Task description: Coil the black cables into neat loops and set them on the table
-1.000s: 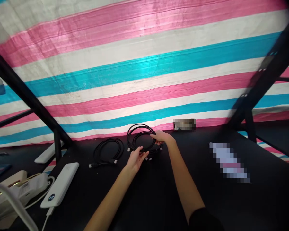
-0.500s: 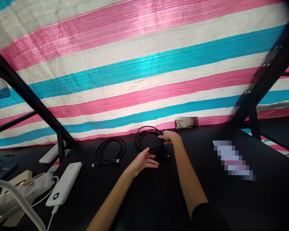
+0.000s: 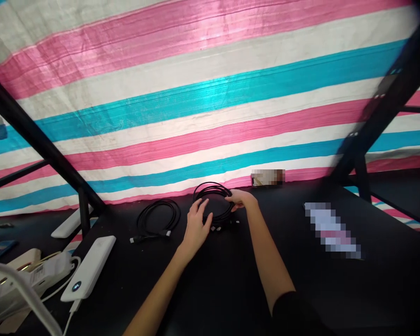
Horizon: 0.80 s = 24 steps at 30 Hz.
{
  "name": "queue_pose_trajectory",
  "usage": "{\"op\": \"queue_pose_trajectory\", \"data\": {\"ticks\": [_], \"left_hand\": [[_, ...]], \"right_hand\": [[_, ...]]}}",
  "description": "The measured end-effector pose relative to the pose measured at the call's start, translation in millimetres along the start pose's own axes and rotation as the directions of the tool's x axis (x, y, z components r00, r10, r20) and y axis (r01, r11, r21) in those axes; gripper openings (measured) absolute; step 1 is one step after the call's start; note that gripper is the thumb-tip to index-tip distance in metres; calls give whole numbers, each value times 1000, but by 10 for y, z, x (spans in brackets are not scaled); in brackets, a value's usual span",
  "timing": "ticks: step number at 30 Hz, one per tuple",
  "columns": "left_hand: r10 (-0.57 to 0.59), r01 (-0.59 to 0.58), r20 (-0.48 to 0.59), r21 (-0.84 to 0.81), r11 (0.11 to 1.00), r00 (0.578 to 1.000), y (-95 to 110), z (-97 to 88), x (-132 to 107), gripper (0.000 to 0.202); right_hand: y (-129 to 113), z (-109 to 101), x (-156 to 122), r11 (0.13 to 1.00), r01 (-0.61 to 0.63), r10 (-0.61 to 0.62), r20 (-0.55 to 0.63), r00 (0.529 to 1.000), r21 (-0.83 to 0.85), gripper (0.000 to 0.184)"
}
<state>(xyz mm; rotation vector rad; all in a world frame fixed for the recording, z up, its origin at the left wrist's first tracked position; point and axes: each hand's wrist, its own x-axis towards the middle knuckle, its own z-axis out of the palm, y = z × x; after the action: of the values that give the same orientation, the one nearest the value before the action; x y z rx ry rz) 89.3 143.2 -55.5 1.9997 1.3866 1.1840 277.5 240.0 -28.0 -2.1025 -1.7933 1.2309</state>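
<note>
A coiled black cable (image 3: 224, 218) lies on the black table near its back edge, with pale connector ends showing just below the loop. My right hand (image 3: 242, 199) has its fingers closed around the right side of this coil. At the coil's left side is my left hand (image 3: 198, 224), its fingers spread and nothing held between them; whether the fingertips touch the cable I cannot tell. Further left rests a second coiled black cable (image 3: 177, 214), its two light plugs pointing toward me.
On the left stand a white power bank (image 3: 91, 268) with a cable plugged in and a white power strip (image 3: 44, 275). A blurred phone-like object (image 3: 268, 178) leans at the back, another blurred flat item (image 3: 332, 231) lies right. Black metal struts (image 3: 49, 144) flank a striped sheet (image 3: 196, 116).
My left hand has moved from the coil's front to its left side, and its fingers now point away from me. My right hand stays on the coil. The view has shifted slightly.
</note>
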Motion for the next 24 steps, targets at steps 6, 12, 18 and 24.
{"op": "queue_pose_trajectory", "data": {"ticks": [6, 12, 18, 24], "left_hand": [[-222, 272, -173, 366, 890, 959, -513, 251, 219, 74], [-270, 306, -145, 399, 865, 952, -754, 313, 228, 57], [-306, 331, -128, 438, 836, 943, -826, 308, 134, 54], [-297, 328, -139, 438, 837, 945, -789, 276, 135, 63]], "right_hand": [[65, 19, 58, 987, 109, -107, -27, 994, 116, 20], [89, 24, 72, 973, 154, -147, -56, 988, 170, 20], [35, 98, 139, 984, 132, -114, -150, 982, 119, 22], [55, 27, 119, 994, 88, -62, -350, 935, 57, 52]]}}
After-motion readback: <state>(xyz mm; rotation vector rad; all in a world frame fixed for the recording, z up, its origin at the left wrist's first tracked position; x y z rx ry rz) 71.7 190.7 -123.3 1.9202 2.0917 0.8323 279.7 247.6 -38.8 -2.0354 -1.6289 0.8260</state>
